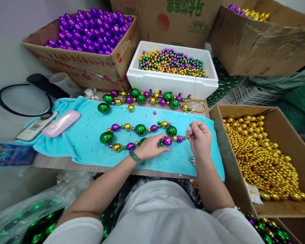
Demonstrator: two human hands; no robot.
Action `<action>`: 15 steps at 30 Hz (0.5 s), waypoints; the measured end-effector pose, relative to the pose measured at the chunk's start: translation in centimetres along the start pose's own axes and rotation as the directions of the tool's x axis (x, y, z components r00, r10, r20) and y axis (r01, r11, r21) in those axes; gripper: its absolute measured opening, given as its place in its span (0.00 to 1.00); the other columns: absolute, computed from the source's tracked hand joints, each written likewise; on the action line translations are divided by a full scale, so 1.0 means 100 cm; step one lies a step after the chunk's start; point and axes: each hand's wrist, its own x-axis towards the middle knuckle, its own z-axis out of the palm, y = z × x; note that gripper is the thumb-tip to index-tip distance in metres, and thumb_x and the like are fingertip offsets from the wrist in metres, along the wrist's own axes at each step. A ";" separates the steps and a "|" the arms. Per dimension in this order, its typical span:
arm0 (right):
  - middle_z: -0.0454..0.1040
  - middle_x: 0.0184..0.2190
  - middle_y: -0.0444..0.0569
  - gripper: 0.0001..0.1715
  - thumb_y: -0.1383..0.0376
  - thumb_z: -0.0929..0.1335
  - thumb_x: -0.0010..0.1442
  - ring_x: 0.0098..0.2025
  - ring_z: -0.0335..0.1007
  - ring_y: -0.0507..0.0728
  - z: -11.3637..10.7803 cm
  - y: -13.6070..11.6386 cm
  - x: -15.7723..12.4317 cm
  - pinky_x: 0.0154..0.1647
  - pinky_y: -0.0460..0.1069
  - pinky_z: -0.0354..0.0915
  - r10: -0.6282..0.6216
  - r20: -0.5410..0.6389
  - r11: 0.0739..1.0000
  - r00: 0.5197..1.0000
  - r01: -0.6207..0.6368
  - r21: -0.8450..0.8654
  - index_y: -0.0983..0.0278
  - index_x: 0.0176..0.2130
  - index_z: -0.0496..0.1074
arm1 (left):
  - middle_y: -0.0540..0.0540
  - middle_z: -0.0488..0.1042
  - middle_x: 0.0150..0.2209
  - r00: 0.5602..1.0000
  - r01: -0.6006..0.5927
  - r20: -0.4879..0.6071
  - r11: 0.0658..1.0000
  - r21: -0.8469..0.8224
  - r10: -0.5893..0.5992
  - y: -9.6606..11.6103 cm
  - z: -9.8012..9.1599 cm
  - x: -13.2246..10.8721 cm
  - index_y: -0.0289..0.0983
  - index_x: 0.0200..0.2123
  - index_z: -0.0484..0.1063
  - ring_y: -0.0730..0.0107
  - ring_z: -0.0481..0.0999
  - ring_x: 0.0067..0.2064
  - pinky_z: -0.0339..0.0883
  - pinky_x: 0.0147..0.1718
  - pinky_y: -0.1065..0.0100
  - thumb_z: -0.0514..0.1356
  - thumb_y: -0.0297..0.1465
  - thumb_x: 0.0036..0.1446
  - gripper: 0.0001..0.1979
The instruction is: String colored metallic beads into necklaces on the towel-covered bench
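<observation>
A string of large and small beads in green, purple and gold lies in a loop on the turquoise towel. My left hand, wearing a green bangle, is at the near side of the loop. Its thumb and fingers curve around a purple bead. To the right, my right hand is raised and closed in a pinch at the strand's end. A thin, pale string seems to be in its fingertips, though most of it is hidden. Metal snips, partly covered, lie by the right wrist.
Behind the towel lies another beaded strand; a loose gold bead is nearer. A white foam box of small beads and a carton of purple beads stand behind. At right is a carton of gold beads. A pink case lies left.
</observation>
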 end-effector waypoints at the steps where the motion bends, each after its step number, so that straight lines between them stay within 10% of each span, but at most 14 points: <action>1: 0.64 0.17 0.39 0.14 0.56 0.72 0.52 0.18 0.60 0.47 -0.004 0.000 0.001 0.15 0.42 0.54 -0.004 -0.020 1.000 1.000 0.004 0.008 0.62 0.30 0.68 | 0.44 0.77 0.40 1.000 -0.005 -0.024 0.999 0.050 0.007 -0.006 -0.001 -0.006 0.44 0.49 0.72 0.56 0.75 0.39 0.63 0.40 0.64 0.68 0.40 0.47 0.24; 8: 0.63 0.16 0.38 0.17 0.57 0.75 0.48 0.17 0.59 0.46 -0.041 0.010 0.002 0.15 0.40 0.53 0.020 -0.169 0.999 0.985 -0.011 0.053 0.64 0.28 0.68 | 0.39 0.75 0.31 1.000 0.000 -0.015 0.725 0.688 0.014 -0.037 -0.025 -0.049 0.37 0.38 0.73 0.55 0.74 0.36 0.61 0.39 0.58 0.54 0.31 0.59 0.08; 15: 0.65 0.15 0.38 0.17 0.57 0.74 0.48 0.16 0.58 0.46 -0.064 0.036 -0.012 0.13 0.41 0.51 0.151 -0.183 0.986 0.972 -0.162 -0.048 0.64 0.27 0.67 | 0.41 0.73 0.28 0.974 -0.218 0.153 0.484 0.847 0.170 -0.094 -0.101 -0.069 0.38 0.32 0.74 0.57 0.72 0.33 0.62 0.37 0.57 0.54 0.43 0.61 0.16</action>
